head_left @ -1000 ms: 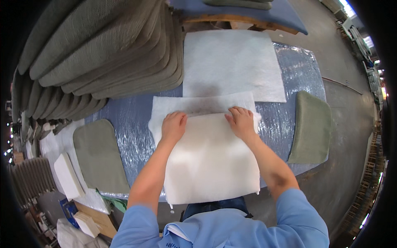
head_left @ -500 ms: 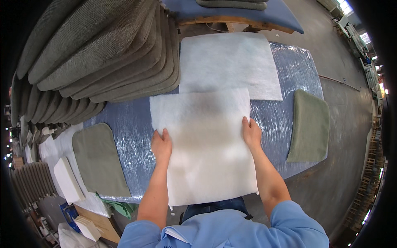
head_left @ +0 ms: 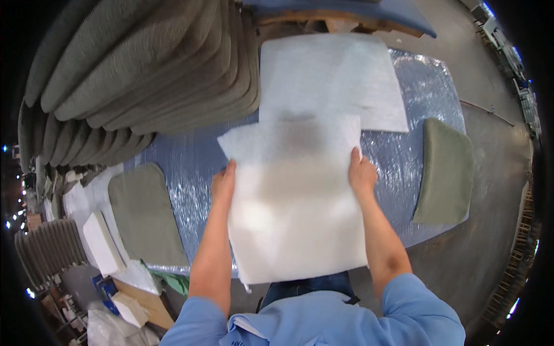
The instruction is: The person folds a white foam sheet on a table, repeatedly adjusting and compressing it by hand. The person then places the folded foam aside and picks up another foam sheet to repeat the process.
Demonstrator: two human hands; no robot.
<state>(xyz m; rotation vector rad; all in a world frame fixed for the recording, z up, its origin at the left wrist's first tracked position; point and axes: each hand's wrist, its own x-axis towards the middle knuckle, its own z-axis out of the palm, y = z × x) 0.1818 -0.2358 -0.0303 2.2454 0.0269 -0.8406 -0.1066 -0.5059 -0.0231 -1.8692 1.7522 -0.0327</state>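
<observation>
White wadding point(head_left: 297, 213) is front and centre, over the near edge of the tabletop point(head_left: 389, 179), near end sticking out above the person's lap. Left hand point(head_left: 223, 181) has hold of its left side, right hand point(head_left: 362, 175) its right side; thumbs up top, other fingers partly hidden.

Progress, my read: partway. Done: near part lies smooth and roughly square to the body. Not done: far-left corner juts out crooked, far end loose. Near part looks thicker, maybe a pad inside; can't confirm. Both green panels lie apart from it, so they look unused so far.

Counts, going outward:
- wadding: 1 piece in the hands, layers can't tell
- flat sheet point(head_left: 332, 75): 1, just beyond, its near edge overlapped by the wadding in view
- green panels: 2, left panel point(head_left: 144, 213) and right panel point(head_left: 449, 176), one per side
- green cloth point(head_left: 174, 282): 1, by the left panel's near end
- white blocks: 2, upper block point(head_left: 104, 243) and lower block point(head_left: 130, 308), off left
- grey-green cushions: big stack point(head_left: 161, 69) far left, lower stack point(head_left: 98, 144) below it, row point(head_left: 49, 251) nearer; too overlapped to count.
</observation>
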